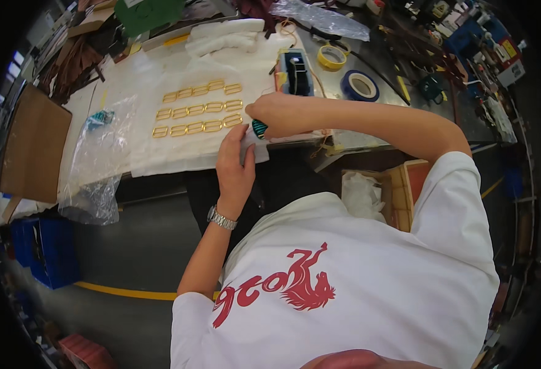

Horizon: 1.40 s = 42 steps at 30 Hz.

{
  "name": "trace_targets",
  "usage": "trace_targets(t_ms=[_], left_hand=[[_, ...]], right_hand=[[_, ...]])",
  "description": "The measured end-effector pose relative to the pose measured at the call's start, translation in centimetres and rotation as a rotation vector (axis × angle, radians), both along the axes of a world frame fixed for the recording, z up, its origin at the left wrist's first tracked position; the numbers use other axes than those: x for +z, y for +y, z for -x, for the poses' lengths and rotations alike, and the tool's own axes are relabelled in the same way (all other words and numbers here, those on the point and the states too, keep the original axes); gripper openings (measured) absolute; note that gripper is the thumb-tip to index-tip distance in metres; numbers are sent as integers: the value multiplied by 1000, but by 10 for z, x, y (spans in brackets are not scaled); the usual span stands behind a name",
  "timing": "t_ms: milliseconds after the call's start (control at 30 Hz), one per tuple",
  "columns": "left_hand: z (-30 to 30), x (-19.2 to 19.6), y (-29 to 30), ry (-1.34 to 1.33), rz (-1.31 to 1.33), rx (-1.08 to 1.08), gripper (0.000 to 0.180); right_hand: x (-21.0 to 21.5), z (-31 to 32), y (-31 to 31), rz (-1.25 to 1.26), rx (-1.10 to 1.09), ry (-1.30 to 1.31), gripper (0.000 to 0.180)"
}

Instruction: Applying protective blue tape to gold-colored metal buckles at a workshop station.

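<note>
Low over the table's near edge, my right hand is closed on a small teal-and-dark striped thing, whose far side is hidden by the fingers. Beside it, my left hand rests at the edge of the white sheet, thumb and fingers apart. Several gold rectangular buckles, each with a bar across the middle, lie on the sheet in three rows. The right ends of the lower rows come close to both hands.
A clear plastic bag with a teal bundle hangs over the left edge. A brown cardboard box stands farther left. Beyond my right hand are a blue-and-black device, yellow tape and a blue tape roll.
</note>
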<state>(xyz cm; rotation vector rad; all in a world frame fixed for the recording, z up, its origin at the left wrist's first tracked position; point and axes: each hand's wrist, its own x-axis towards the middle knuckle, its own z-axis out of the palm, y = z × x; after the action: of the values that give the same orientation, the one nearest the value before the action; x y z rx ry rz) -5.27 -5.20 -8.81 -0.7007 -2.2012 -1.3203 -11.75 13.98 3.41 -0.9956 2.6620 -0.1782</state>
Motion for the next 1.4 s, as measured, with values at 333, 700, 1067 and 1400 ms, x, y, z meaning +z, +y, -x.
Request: trace_targets(t_ms=[333, 700, 1067, 1400], left_hand=[[-7, -5, -9, 114, 118, -55, 32], [-16, 14, -32, 42, -95, 129, 24], [-11, 3, 10, 24, 194, 127, 47], [-19, -11, 19, 35, 217, 95, 45]], right_hand=[[37, 8, -13, 113, -164, 125, 41], [-58, -37, -26, 360, -309, 229, 43], [-99, -44, -27, 564, -355, 313, 25], [-104, -49, -39, 511, -305, 364, 20]])
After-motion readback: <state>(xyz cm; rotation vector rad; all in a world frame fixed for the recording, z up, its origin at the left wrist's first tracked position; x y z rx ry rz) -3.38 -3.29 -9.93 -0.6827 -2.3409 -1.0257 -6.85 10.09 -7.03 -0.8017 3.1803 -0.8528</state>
